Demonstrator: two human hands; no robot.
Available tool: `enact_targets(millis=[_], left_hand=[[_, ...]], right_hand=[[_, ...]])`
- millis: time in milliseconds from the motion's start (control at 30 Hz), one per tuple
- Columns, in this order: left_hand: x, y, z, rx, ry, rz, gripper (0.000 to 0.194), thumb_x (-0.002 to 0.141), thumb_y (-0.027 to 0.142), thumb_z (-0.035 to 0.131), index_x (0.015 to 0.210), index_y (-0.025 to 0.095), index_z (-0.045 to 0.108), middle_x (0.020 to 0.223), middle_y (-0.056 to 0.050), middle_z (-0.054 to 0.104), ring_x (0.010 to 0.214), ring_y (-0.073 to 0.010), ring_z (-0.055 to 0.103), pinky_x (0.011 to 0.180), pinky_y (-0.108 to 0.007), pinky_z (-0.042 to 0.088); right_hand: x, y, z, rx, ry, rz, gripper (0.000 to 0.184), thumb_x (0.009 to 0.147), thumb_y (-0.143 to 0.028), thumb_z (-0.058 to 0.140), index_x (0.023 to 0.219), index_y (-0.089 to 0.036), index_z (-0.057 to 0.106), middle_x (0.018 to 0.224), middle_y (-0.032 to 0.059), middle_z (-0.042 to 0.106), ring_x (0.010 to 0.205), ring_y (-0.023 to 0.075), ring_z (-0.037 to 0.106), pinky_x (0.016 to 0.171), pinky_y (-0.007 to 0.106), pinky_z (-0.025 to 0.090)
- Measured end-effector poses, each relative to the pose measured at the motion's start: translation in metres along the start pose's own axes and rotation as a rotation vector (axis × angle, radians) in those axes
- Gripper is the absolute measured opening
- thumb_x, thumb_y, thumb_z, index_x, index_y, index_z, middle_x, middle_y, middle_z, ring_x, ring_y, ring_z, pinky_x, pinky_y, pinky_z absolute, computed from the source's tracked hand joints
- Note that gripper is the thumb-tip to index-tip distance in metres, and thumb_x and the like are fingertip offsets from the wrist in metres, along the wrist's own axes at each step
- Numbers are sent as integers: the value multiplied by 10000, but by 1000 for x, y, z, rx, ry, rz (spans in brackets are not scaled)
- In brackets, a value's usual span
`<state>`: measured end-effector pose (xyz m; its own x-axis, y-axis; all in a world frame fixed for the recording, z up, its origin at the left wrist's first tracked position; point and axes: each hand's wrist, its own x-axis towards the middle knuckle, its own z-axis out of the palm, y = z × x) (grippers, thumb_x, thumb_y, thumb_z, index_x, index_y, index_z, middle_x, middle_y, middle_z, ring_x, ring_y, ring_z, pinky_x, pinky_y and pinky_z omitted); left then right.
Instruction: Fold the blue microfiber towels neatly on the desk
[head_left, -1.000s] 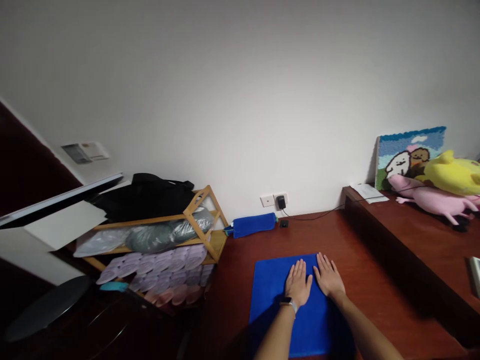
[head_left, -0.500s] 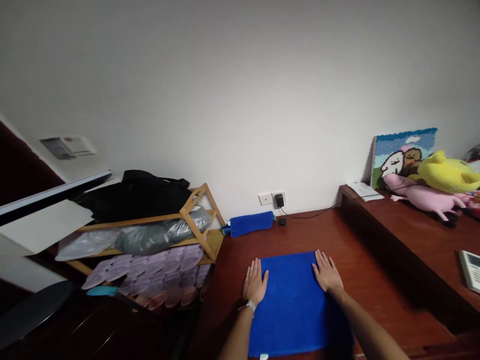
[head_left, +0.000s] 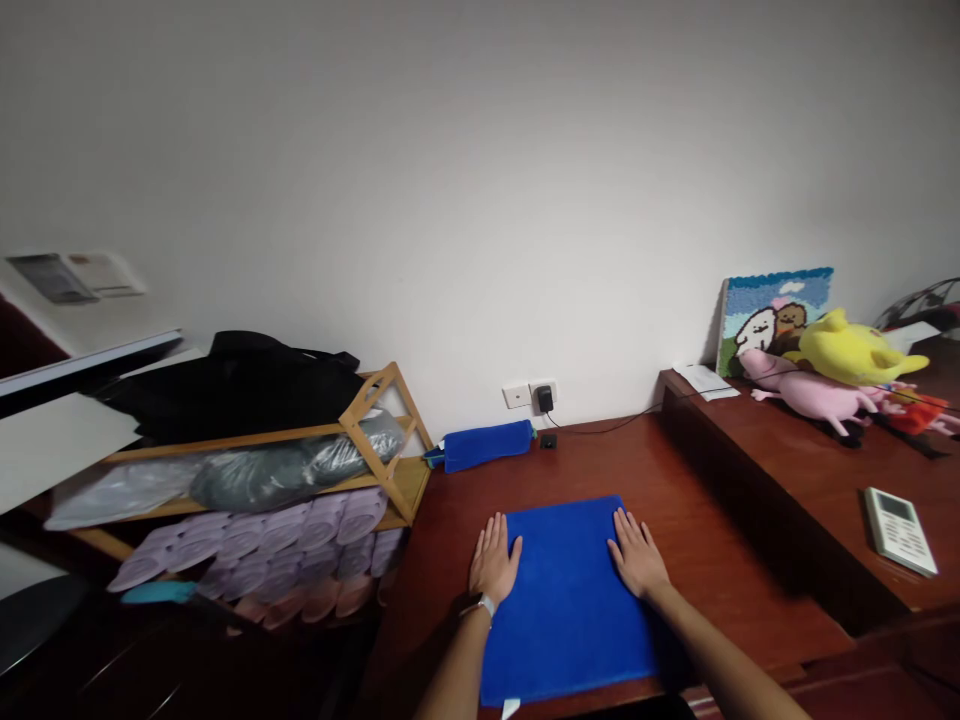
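Desk: a reddish wooden desk (head_left: 697, 480) is cut off by the lower frame edge.
Towel: a blue towel (head_left: 568, 610) is laid flat on it; a white tag (head_left: 510, 708) is partly cut off.
Hands: the left hand (head_left: 495, 560) and right hand (head_left: 637, 553) are held open, palms down, on the towel's side edges.
Wrist: a watch band (head_left: 478, 606) is worn on the left, its face hard to make out.

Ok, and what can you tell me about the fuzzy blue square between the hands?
It is a bright blue towel with a soft, fuzzy look, lying in a flat rectangle that looks folded. It sits on a reddish-brown wooden table, and a small white tag pokes out at the edge nearest the person. The left hand rests at its left edge and the right hand at its right edge, both palm down with fingers spread.
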<state>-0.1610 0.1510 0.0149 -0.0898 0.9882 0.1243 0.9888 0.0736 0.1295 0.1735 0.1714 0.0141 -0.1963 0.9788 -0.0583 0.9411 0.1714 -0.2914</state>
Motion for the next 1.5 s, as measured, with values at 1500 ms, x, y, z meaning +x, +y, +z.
enact_targets(millis=[1500], left_hand=[[-26,39,7,41,29,-27,766,1046,619,156,1639,149,273,1698,-112,296,1580,-269,259,1295,-510,248]], right_hand=[[42,-5,-9,9,9,58,708,1039,-453,156,1655,-103,169,1734,67,171,1608,218,112,1300,420,45]])
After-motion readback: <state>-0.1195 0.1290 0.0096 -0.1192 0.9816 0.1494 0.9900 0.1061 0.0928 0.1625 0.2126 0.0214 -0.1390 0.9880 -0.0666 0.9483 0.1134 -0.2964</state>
